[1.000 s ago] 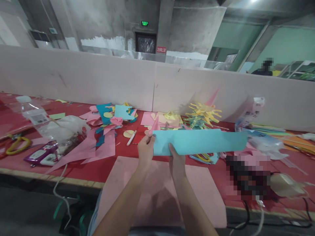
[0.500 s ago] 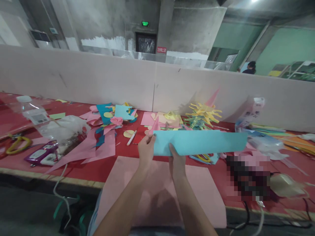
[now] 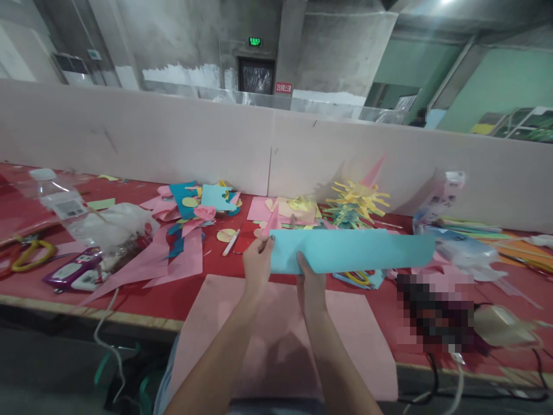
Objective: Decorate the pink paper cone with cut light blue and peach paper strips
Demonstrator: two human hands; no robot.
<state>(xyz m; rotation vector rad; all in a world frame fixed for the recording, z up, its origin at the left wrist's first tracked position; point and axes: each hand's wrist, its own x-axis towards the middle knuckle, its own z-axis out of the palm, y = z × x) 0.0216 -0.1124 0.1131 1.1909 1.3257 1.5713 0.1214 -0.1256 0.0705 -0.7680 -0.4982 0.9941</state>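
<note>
A long strip of light blue paper (image 3: 363,251) is held up level above the table, reaching far to the right. My left hand (image 3: 257,262) pinches its left end between thumb and fingers. Farther along the lower edge, my right hand (image 3: 311,285) grips the strip with the thumb in front and the fingers behind it, mostly hidden. Below both forearms lies a large pink sheet (image 3: 216,334), its near edge past the table's front. Beyond the strip stands a layered paper piece with yellow fringe (image 3: 360,199) and a pink cone on top.
Left of me are a purple device (image 3: 73,270), a plastic bottle (image 3: 58,199), yellow-handled scissors (image 3: 34,253) and pink scraps. A white marker (image 3: 231,242) lies on the red tabletop (image 3: 224,265). A pale partition (image 3: 194,138) bounds the back.
My hands and the blue strip stay almost still; the strip's far right end curls slightly. In the background, a person has shifted left.
</note>
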